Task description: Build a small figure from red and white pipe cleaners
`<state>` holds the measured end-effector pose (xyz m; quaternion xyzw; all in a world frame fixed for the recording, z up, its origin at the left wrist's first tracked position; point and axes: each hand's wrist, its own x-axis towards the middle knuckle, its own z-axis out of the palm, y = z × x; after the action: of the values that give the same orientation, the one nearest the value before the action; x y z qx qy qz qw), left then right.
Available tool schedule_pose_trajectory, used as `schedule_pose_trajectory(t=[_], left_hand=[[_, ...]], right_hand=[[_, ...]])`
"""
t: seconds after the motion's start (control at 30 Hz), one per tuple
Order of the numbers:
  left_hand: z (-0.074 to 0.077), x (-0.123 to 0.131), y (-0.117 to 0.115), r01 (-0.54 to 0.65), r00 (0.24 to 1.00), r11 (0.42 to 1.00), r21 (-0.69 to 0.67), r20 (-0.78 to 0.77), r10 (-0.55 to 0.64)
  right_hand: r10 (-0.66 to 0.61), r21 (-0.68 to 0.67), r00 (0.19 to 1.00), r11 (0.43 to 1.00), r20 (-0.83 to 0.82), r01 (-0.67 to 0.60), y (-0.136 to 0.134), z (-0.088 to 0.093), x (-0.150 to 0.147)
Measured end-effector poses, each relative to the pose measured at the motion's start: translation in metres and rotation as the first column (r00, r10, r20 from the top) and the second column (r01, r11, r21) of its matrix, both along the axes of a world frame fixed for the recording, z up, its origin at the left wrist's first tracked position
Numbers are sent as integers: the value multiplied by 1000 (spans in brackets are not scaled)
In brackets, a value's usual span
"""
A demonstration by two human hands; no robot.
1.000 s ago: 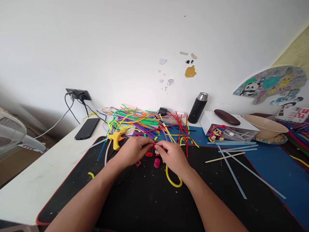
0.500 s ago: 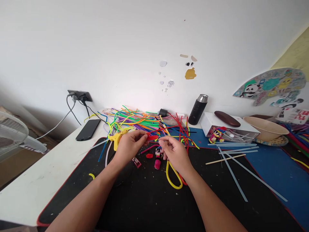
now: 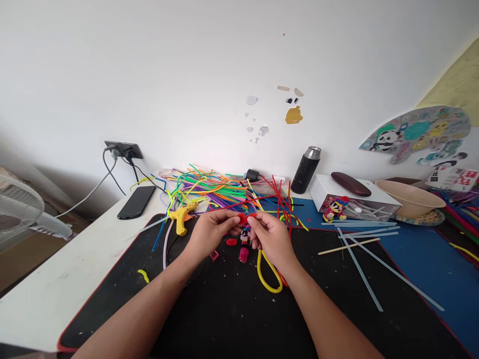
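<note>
White wall point(image 3: 187, 75) across the back, stickers dotted over it, and a white table point(image 3: 45, 294) pushed up against it, with a black mat point(image 3: 232, 319) spread toward the near edge. Centre stage, we have two hands working close together! The left hand point(image 3: 211, 230) pinches one end of a bent red piece point(image 3: 245, 218) between thumb and fingers; the right hand point(image 3: 273, 238) has the other end in the same kind of grip. So that red piece sits right in the gap between the fingertips, lifted above the mat, toward the back edge of the table.

Just below it lies a small figure point(image 3: 244, 253) with a magenta base, its upper part half hidden by the fingers. A red lump point(image 3: 231, 242) rests on the mat just left of the figure, under the left hand's fingertips, and a yellow loop point(image 3: 262, 284) curls out beneath the right hand.

Over by the left edge, a dark phone point(image 3: 136, 202) lies flat, with a yellow glue gun point(image 3: 181, 217) between it and the left hand. Along the back edge, it's a riot of coloured stems point(image 3: 224, 189)! Toward the back right corner stand a black flask point(image 3: 306, 170) and a white box point(image 3: 321, 187), a second bright figure point(image 3: 335, 208) at its front.
</note>
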<state>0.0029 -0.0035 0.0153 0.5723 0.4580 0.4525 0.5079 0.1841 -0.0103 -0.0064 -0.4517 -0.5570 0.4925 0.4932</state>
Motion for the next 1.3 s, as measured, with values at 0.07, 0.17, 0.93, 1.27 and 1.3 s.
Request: schedule_pose_trajectory(t=[0.07,0.17,0.93,1.27,1.3], left_hand=[[-1,0,0,4,1000,1000,-8,9,-4],[-3,1,-1,7,1000,1000,-11,-7,-7],[-1,2,-6,-87,995,991,107,-47,92],[0,5,-5,-12,999,1000,0,32,12],[0,4,-4,8,998,1000,-23,56,-6]], right_hand=[[1,-10,1000,1000,-11,-1,0,1,0],[11,-22,999,1000,-37,-12,-1,2,-1],[41,-104,985,993,-167,-59,-2,5,-3],[8,-62,991,998,-137,-17,-3,4,-5],[-2,-57,992,998,-127,-5,-3,5,-5]])
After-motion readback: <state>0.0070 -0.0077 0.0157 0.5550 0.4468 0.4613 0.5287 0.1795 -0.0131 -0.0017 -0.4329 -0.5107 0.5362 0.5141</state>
